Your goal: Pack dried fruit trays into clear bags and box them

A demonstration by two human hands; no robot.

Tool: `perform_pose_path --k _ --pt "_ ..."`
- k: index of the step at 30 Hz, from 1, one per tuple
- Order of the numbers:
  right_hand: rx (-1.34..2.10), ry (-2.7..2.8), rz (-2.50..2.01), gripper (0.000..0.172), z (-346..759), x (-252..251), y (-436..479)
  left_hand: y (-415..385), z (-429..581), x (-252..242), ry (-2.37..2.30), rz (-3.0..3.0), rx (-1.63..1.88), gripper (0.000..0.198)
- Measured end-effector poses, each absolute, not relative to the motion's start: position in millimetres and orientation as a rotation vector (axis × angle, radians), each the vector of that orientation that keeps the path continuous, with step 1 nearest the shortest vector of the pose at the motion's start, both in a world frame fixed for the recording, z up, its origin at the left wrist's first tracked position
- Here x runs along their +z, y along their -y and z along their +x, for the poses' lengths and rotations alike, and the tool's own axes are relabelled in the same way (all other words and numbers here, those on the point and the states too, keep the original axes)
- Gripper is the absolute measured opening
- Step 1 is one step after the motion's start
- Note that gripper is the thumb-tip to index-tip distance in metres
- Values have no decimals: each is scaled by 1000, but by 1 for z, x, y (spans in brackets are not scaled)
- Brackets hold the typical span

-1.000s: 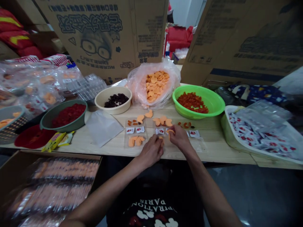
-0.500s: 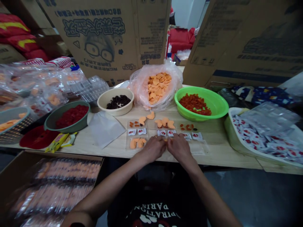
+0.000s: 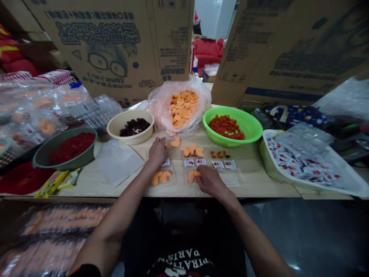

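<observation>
My left hand reaches over the upper compartment of the left clear tray. Its fingers are closed on an orange curved snack piece, only a sliver of which shows. My right hand is at the lower compartment of the middle tray, fingertips closed on an orange piece beside another orange piece. Above it lie small white-and-red sachets and a row of orange pieces. The right tray holds dark orange dried bits and sachets. A loose orange piece lies behind the trays.
Behind the trays stand a cream bowl of dark bits, a plastic bag of orange pieces and a green basin. A sachet tub is on the right. A dark green bowl and white sheet lie left.
My hands were together over the middle tray. The left has moved left and away to the left tray's upper compartment; the right stays at the middle tray. The view has shifted right.
</observation>
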State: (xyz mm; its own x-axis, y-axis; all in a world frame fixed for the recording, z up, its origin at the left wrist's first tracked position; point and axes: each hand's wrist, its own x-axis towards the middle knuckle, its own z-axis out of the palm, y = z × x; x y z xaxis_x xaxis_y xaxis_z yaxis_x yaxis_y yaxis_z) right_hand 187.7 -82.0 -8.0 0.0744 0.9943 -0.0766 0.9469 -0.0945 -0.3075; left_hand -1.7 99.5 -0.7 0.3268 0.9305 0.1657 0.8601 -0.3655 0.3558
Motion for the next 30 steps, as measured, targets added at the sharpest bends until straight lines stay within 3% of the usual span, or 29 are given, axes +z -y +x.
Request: perform_pose_path --k 6,10,14,23,27,30 --pt "156 1847 -2263 37 208 2 27 -59 1 15 -1267 2040 908 15" --pt "255 1825 -2263 31 217 4 -2 -17 19 18 -1051 1878 943 19" --pt "267 1638 -2296 33 262 17 2 25 51 10 -791 2158 968 14" --pt "716 1661 -2145 20 350 20 108 61 122 -42 -317 2738 526 27" --pt "569 1821 -2289 17 333 3 120 58 120 -40 -282 2830 301 21" --pt "253 1839 -2351 19 317 -2 128 60 117 -31 -250 2932 185 26"
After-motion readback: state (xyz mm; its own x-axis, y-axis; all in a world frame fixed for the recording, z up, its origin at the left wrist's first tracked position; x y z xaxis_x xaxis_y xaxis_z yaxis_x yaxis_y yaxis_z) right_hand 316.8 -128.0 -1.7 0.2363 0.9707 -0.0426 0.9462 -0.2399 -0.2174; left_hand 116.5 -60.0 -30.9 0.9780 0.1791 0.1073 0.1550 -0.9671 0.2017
